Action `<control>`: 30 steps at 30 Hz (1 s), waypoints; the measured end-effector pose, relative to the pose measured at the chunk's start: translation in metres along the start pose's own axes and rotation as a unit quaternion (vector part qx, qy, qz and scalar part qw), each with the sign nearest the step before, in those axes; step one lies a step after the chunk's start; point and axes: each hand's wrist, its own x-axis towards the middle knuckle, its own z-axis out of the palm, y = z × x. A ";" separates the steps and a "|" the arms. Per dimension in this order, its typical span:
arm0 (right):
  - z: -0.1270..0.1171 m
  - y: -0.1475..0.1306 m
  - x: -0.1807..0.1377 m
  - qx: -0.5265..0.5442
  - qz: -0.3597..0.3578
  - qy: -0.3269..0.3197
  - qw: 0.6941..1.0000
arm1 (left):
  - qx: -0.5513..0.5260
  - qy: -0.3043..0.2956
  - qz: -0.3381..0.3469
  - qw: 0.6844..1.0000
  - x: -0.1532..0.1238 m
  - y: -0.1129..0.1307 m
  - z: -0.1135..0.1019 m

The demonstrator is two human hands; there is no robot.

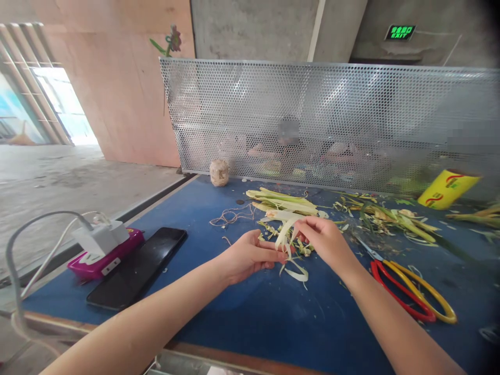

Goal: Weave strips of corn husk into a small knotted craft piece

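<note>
My left hand [250,255] and my right hand [324,239] meet over the middle of a blue table top [242,317]. Between their fingertips they pinch a pale, curling leaf strip [287,234]; its loose end [297,273] trails onto the table. Both hands have their fingers pressed together on the strip. A small woven piece of the same leaf seems to lie under the fingers, partly hidden. Just beyond the hands lies a bundle of pale green leaf strips [285,200].
Red and yellow-handled scissors [410,291] lie to the right. A black phone [140,265] and a magenta power bank with a white charger [103,245] sit at left. Twine [230,213], a twine ball [219,172], leaf scraps [394,219], a yellow roll [447,188] and a perforated metal screen [332,120] stand behind.
</note>
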 end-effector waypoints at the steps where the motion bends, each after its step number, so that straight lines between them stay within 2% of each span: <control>1: 0.000 0.000 0.000 -0.001 0.006 -0.001 1.000 | 0.000 0.002 0.004 1.000 0.000 0.000 0.000; 5: 0.001 -0.002 0.000 0.085 0.033 -0.013 0.996 | 0.016 -0.018 0.021 0.999 0.003 -0.003 -0.001; 8: 0.003 -0.006 -0.001 0.213 0.103 -0.042 0.971 | 0.030 -0.008 0.018 0.999 0.004 -0.004 -0.001; 11: 0.004 -0.008 -0.002 0.250 0.138 -0.061 0.957 | 0.044 0.000 0.003 0.999 0.004 -0.004 -0.001; 17: 0.005 -0.013 -0.008 0.117 0.020 -0.104 0.988 | 0.095 -0.023 0.017 0.995 0.008 -0.009 -0.007; 22: 0.006 -0.021 -0.013 0.016 -0.100 -0.118 0.988 | 0.134 -0.078 0.050 0.987 0.011 -0.011 -0.011; 26: 0.006 -0.020 -0.013 -0.072 -0.138 -0.145 0.977 | 0.137 -0.081 0.052 0.986 0.009 -0.007 -0.008; 30: 0.005 -0.017 -0.011 -0.113 -0.134 -0.122 0.977 | 0.143 -0.058 0.032 0.988 0.007 -0.007 -0.008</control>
